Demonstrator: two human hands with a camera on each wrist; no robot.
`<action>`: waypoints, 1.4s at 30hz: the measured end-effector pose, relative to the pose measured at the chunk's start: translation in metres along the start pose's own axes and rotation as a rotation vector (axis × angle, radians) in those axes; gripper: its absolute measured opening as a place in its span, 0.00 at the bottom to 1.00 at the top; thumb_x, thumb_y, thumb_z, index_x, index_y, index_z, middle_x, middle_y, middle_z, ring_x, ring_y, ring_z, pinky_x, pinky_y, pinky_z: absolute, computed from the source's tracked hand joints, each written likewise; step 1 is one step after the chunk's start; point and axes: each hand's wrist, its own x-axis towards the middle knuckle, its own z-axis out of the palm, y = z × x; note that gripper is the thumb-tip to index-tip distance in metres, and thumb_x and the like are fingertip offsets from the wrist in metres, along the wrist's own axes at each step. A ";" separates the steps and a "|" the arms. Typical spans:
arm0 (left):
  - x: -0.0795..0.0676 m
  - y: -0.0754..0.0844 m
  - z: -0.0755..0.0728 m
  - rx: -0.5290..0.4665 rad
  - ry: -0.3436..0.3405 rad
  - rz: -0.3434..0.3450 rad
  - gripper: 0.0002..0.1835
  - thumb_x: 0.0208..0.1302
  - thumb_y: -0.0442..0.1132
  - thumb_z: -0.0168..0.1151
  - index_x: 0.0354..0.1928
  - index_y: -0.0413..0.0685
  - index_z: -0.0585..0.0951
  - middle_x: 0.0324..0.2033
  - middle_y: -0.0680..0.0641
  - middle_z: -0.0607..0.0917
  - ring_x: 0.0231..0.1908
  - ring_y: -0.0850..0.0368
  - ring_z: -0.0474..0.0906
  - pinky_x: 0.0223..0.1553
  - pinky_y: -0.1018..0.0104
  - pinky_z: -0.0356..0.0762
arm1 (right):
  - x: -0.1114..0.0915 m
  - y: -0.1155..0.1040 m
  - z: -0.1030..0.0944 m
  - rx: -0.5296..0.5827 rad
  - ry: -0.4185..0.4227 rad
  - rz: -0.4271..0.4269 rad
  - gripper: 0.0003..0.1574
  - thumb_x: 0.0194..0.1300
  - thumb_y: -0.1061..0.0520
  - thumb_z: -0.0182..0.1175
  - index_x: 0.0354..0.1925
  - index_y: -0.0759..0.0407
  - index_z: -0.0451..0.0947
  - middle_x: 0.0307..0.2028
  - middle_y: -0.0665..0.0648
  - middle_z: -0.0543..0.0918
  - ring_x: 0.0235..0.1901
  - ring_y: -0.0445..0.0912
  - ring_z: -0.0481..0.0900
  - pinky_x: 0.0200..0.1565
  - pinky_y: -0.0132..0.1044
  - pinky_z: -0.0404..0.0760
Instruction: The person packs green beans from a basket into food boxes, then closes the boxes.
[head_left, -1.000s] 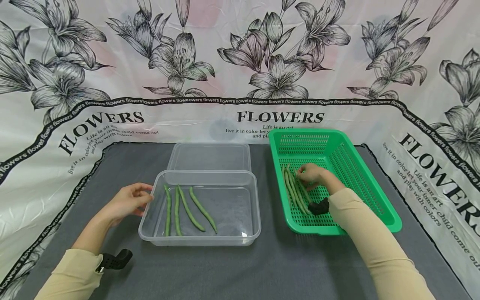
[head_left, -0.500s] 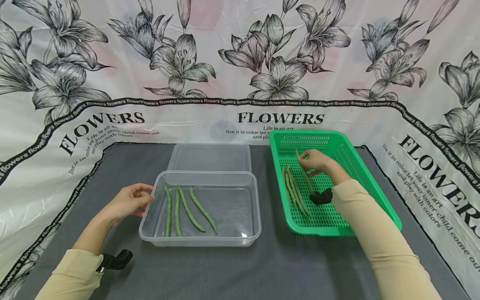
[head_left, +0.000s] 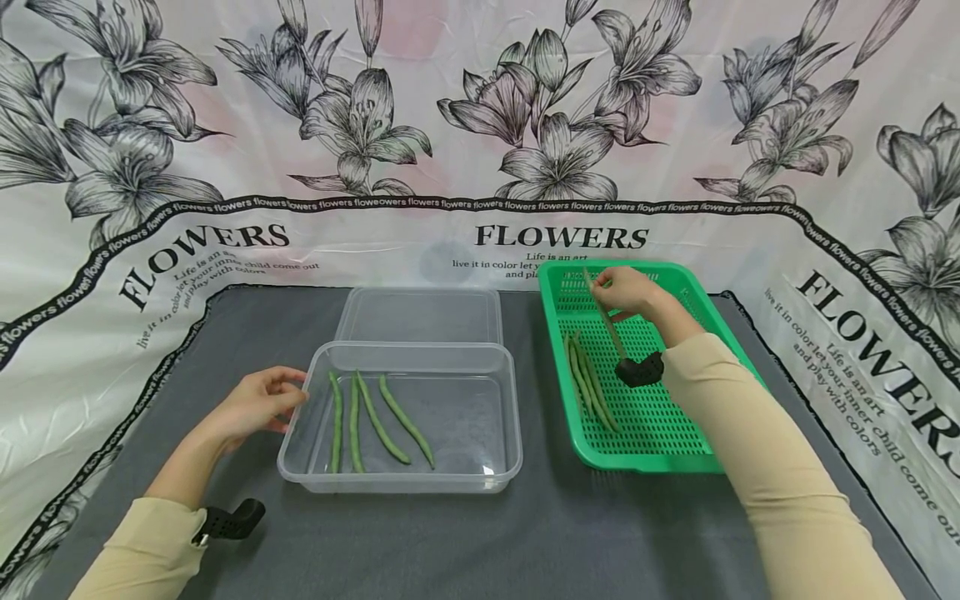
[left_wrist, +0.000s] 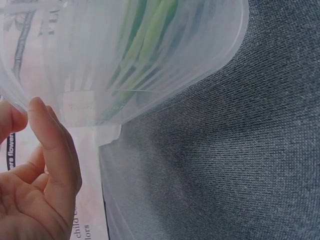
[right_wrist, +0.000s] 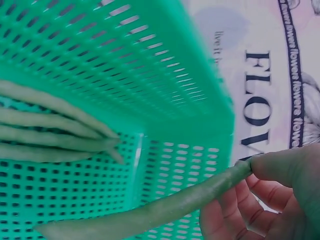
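In the head view my right hand (head_left: 630, 293) is over the far left part of a green basket (head_left: 637, 458). It pinches one end of a green bean (right_wrist: 150, 212) between thumb and fingers, and the bean slants down away from the hand. Several more green beans (head_left: 588, 383) lie bunched along the basket's left side. On the left, my left hand (head_left: 258, 404) pinches the left rim of a clear plastic container (head_left: 472, 417) with thumb and forefinger. Inside that container several green beans (head_left: 382, 421) lie spread apart.
A clear lid (head_left: 418, 312) lies flat behind the container. Grey cloth (head_left: 450, 542) covers the table, and a flower-printed sheet (head_left: 375, 242) rises behind. A gap of cloth separates container and basket.
My right hand has lifted one bean out of the bunch and moved up and toward the basket's far side. The left hand has stayed on the container's rim.
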 end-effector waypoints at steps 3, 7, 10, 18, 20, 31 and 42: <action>0.000 0.000 0.000 0.001 0.000 0.000 0.29 0.66 0.44 0.54 0.63 0.36 0.61 0.39 0.41 0.77 0.35 0.54 0.74 0.33 0.61 0.80 | 0.001 -0.010 -0.004 -0.002 0.026 -0.022 0.23 0.71 0.57 0.41 0.57 0.73 0.62 0.49 0.69 0.69 0.48 0.58 0.74 0.43 0.44 0.81; 0.000 0.000 0.000 -0.003 0.000 -0.002 0.28 0.66 0.43 0.54 0.63 0.35 0.61 0.38 0.40 0.77 0.35 0.54 0.74 0.32 0.61 0.80 | 0.003 -0.025 -0.006 0.005 0.061 -0.053 0.20 0.71 0.57 0.42 0.54 0.71 0.65 0.48 0.67 0.69 0.46 0.57 0.74 0.42 0.44 0.81; 0.000 0.000 0.000 -0.005 -0.001 0.000 0.29 0.66 0.43 0.54 0.63 0.35 0.61 0.39 0.40 0.77 0.35 0.54 0.74 0.32 0.60 0.80 | 0.003 -0.037 -0.007 0.000 0.075 -0.065 0.19 0.71 0.57 0.42 0.52 0.70 0.66 0.49 0.67 0.69 0.46 0.57 0.74 0.41 0.43 0.82; 0.001 -0.001 0.000 -0.006 -0.005 0.006 0.29 0.66 0.44 0.54 0.63 0.36 0.61 0.37 0.42 0.76 0.34 0.55 0.73 0.32 0.60 0.80 | 0.007 -0.062 0.001 -0.015 0.072 -0.082 0.20 0.71 0.57 0.42 0.53 0.70 0.66 0.51 0.67 0.71 0.45 0.55 0.77 0.39 0.40 0.82; 0.001 -0.001 0.000 -0.007 -0.006 0.006 0.29 0.66 0.44 0.54 0.63 0.36 0.61 0.37 0.42 0.76 0.34 0.55 0.73 0.32 0.60 0.80 | 0.008 -0.066 0.005 -0.012 0.059 -0.089 0.20 0.71 0.57 0.43 0.54 0.70 0.67 0.51 0.68 0.71 0.46 0.56 0.77 0.40 0.41 0.82; 0.000 0.000 0.000 -0.005 -0.004 0.000 0.29 0.66 0.44 0.54 0.63 0.36 0.61 0.38 0.41 0.77 0.35 0.54 0.73 0.33 0.60 0.80 | 0.014 -0.086 0.039 -0.036 -0.021 -0.150 0.21 0.70 0.58 0.44 0.56 0.69 0.66 0.55 0.68 0.71 0.41 0.52 0.77 0.38 0.39 0.82; 0.000 -0.001 -0.001 -0.009 -0.003 0.010 0.28 0.66 0.43 0.54 0.63 0.36 0.62 0.40 0.40 0.77 0.35 0.55 0.74 0.33 0.60 0.79 | 0.014 -0.108 0.070 0.002 -0.080 -0.193 0.21 0.69 0.58 0.47 0.57 0.66 0.68 0.53 0.65 0.75 0.43 0.52 0.79 0.36 0.38 0.82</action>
